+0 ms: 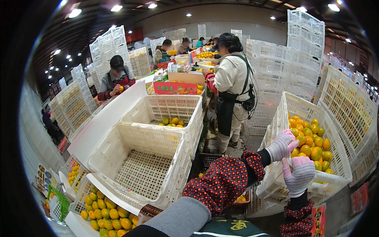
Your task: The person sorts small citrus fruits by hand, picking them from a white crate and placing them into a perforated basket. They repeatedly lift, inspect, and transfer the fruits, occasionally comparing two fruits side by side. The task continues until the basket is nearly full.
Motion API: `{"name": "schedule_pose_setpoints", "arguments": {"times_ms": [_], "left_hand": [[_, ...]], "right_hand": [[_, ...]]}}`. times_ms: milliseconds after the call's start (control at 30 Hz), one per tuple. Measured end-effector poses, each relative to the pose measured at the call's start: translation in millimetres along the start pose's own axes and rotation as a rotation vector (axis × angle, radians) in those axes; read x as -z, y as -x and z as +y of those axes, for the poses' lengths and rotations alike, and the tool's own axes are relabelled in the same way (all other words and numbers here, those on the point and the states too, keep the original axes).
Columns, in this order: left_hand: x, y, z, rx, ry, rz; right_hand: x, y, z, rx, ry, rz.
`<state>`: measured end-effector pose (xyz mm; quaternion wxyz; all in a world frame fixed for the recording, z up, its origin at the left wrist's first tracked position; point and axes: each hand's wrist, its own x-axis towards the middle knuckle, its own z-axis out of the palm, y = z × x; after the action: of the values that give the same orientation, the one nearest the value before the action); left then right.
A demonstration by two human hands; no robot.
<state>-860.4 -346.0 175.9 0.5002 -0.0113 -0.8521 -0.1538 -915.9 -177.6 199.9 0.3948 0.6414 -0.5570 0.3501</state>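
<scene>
On my right stands a white plastic crate (334, 174), tilted, holding orange and green citrus fruits (316, 152). My left hand (281, 145), in a striped pink and grey knit glove, grips its rim on the left side. My right hand (299, 175), gloved the same way, holds the near rim, thumb up. Both forearms wear red-dotted dark sleeve covers (222, 177). Below this crate are more stacked white crates (266, 201). An upright crate with only its perforated floor showing, the white crate (142, 171), sits on the stand to my left.
Behind that one, another white crate (165, 103) holds a few fruits. A heap of citrus (109, 214) lies at lower left. A person in a dark apron (234, 89) stands ahead; another person (117, 77) works at left. Tall crate stacks (305, 53) rise behind.
</scene>
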Motion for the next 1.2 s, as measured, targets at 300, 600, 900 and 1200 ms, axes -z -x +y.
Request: {"name": "schedule_pose_setpoints", "arguments": {"times_ms": [300, 600, 900, 1200], "left_hand": [[0, 6, 7, 0.008, -0.001, 0.045], [-1, 11, 26, -0.007, -0.007, 0.175], [7, 2, 41, 0.091, 0.137, 0.103], [7, -1, 39, 0.069, 0.144, 0.083]], "right_hand": [[4, 2, -4, 0.017, -0.018, -0.015], [8, 8, 1, 0.059, -0.020, -0.023], [10, 10, 10, 0.050, -0.002, -0.029], [11, 9, 9, 0.032, 0.024, -0.024]]}}
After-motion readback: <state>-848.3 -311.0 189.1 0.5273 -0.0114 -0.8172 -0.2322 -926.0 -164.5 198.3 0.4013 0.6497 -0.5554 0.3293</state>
